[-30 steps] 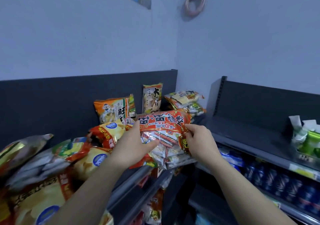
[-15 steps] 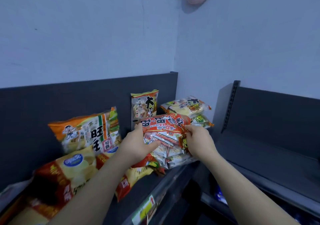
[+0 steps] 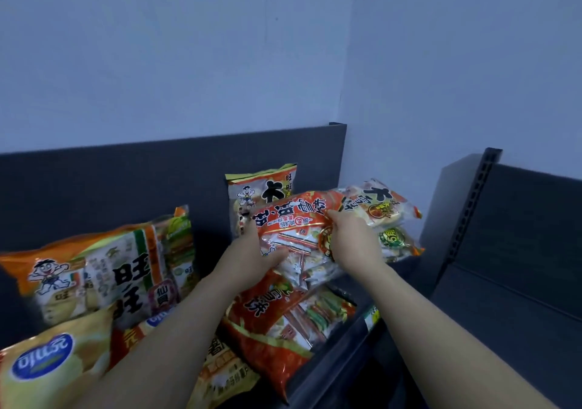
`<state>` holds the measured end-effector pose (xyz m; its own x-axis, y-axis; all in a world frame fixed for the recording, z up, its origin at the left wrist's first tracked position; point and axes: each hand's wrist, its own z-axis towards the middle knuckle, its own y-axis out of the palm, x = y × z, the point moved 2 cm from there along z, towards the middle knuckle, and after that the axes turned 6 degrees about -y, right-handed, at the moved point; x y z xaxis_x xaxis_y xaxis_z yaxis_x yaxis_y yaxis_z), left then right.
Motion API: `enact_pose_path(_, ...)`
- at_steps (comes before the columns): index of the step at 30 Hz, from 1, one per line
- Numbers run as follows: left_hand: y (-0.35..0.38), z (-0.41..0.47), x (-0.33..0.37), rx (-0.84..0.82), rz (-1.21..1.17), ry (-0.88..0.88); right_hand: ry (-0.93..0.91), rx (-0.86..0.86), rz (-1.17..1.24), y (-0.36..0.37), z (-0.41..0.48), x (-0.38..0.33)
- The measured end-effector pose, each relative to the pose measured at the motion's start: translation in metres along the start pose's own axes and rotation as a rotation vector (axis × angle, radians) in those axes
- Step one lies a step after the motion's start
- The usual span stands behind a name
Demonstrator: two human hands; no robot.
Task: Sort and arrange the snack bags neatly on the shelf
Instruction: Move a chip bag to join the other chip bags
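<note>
Now I've brought the crinkly red plastic snack bag (image 3: 293, 219) beside the centre-right pale bag stack (image 3: 390, 216). The fingers of my left hand (image 3: 252, 259) and right hand (image 3: 356, 245) are grasping it, so placement looks next.

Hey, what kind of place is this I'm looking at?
Most likely a small shop: snack bags in retail packaging crowd a dark metal shelf, a slotted upright stands at the next unit, and what looks like a price label sits on the shelf's front edge.
</note>
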<state>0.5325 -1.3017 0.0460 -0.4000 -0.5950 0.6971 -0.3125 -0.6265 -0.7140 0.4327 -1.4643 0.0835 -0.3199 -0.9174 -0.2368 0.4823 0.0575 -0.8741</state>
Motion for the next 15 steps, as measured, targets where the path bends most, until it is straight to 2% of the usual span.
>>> enact_pose_path(6,0.036,0.01,-0.005,-0.072,0.229,-0.131,-0.086,-0.205,-0.088,0.043,0.007,0.043)
enact_pose_path(11,0.042,0.001,0.002,0.046,0.423,-0.188,-0.225,-0.136,0.008,0.039,0.011,0.053)
enact_pose_path(15,0.042,-0.017,0.013,0.177,0.589,-0.207,-0.343,-0.092,-0.018,0.03,0.01,0.043)
